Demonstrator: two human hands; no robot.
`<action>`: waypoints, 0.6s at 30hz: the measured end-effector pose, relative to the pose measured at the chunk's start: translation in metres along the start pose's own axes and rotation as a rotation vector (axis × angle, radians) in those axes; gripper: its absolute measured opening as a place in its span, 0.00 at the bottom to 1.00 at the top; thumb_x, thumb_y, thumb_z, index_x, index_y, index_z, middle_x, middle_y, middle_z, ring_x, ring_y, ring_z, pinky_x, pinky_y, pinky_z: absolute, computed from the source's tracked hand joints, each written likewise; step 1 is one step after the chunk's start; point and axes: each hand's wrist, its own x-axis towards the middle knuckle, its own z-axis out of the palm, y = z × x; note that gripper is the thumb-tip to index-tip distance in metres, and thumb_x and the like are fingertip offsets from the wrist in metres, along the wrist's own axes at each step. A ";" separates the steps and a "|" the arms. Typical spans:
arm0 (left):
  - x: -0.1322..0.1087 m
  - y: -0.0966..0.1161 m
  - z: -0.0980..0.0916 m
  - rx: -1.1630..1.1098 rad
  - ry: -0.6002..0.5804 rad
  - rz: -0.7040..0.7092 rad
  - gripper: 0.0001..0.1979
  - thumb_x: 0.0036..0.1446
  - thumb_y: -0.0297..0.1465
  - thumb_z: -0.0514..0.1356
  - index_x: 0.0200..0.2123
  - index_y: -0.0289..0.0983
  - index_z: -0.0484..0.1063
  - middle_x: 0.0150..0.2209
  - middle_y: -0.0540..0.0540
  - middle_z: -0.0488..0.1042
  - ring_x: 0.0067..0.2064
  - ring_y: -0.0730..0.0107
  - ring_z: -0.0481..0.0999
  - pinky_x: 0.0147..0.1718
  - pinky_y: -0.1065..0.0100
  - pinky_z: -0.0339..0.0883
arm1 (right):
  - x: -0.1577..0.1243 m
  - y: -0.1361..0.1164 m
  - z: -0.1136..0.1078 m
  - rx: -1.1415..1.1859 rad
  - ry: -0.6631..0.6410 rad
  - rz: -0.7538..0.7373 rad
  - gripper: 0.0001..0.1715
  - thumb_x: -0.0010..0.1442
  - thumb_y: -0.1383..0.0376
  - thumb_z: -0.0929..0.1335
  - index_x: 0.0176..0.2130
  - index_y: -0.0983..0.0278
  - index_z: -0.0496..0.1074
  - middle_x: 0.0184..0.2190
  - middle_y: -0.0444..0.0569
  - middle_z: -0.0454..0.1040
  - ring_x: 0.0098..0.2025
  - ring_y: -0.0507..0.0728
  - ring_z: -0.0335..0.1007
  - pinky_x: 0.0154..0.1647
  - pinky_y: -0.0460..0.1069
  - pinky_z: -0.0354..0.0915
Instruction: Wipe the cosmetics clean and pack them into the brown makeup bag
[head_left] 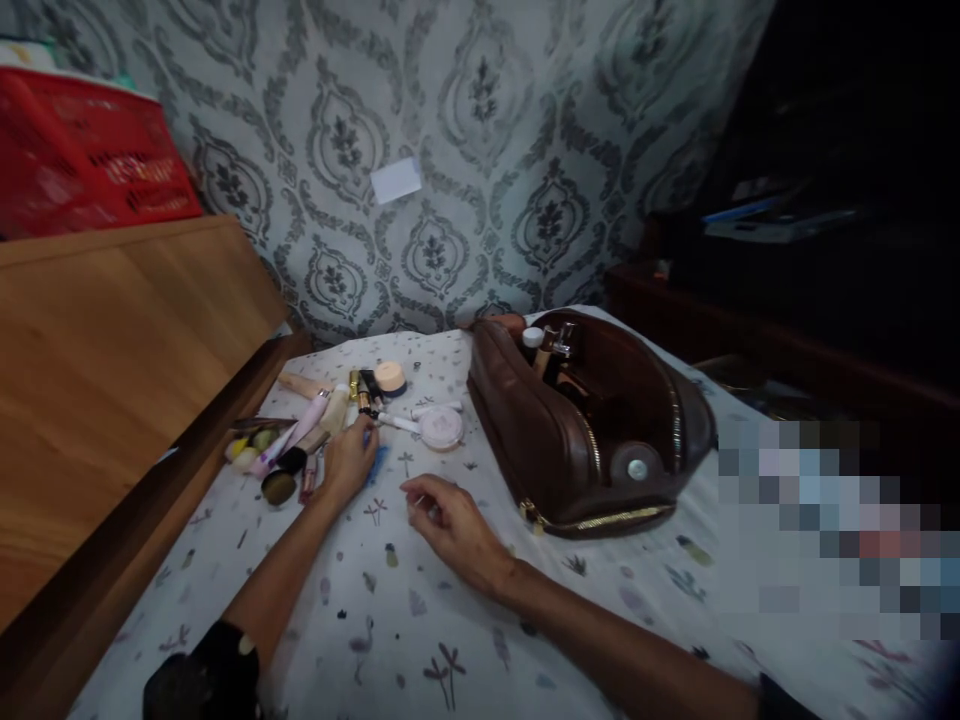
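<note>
My left hand point(351, 458) is at the right side of a cluster of cosmetics, its fingers drawn together. A small blue item point(379, 463) shows beside its fingertips, too blurred to name. Closest to this hand are a beige tube point(337, 412), a small gold-and-black bottle point(364, 402) and a dark-tipped makeup brush point(280, 487). My right hand point(454, 525) hovers over the cloth with loosely bent fingers, thumb and forefinger apart, and no object visible in it. Right of it stands a brown leather bag point(525, 420), unzipped, with several bottles point(551, 350) inside.
A round pale compact point(440, 427) and a peach-lidded jar point(390, 377) lie behind my hands on the printed cloth point(405, 640). At left rises a wooden panel point(112, 330) with a red package point(97, 150) on top. Patterned wallpaper point(480, 120) covers the back wall.
</note>
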 end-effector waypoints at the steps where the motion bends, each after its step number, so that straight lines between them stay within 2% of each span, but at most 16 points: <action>1: 0.005 0.000 -0.001 0.007 0.008 -0.014 0.12 0.68 0.34 0.51 0.45 0.38 0.72 0.37 0.44 0.80 0.39 0.61 0.78 0.34 0.68 0.61 | 0.000 -0.001 0.000 0.009 0.000 0.007 0.15 0.57 0.72 0.65 0.45 0.65 0.74 0.37 0.48 0.76 0.35 0.52 0.71 0.34 0.46 0.67; 7: 0.041 0.000 -0.005 0.030 0.020 -0.057 0.15 0.68 0.36 0.50 0.45 0.37 0.74 0.46 0.39 0.78 0.47 0.58 0.77 0.42 0.65 0.65 | 0.000 -0.003 -0.001 0.020 0.007 0.000 0.13 0.58 0.69 0.65 0.43 0.63 0.74 0.35 0.48 0.76 0.34 0.53 0.71 0.33 0.46 0.67; 13: 0.067 0.012 -0.005 0.017 -0.092 -0.106 0.18 0.63 0.42 0.56 0.40 0.34 0.77 0.48 0.33 0.77 0.50 0.50 0.77 0.45 0.60 0.67 | 0.000 -0.003 -0.001 -0.010 0.018 -0.024 0.11 0.59 0.68 0.65 0.42 0.63 0.74 0.34 0.48 0.77 0.34 0.54 0.72 0.33 0.47 0.66; 18: 0.080 0.022 -0.003 -0.023 -0.148 -0.199 0.16 0.58 0.37 0.61 0.42 0.30 0.76 0.48 0.28 0.77 0.54 0.47 0.76 0.48 0.59 0.66 | 0.000 -0.003 -0.001 -0.026 0.021 -0.033 0.12 0.59 0.68 0.64 0.42 0.64 0.74 0.33 0.48 0.76 0.34 0.54 0.72 0.33 0.48 0.66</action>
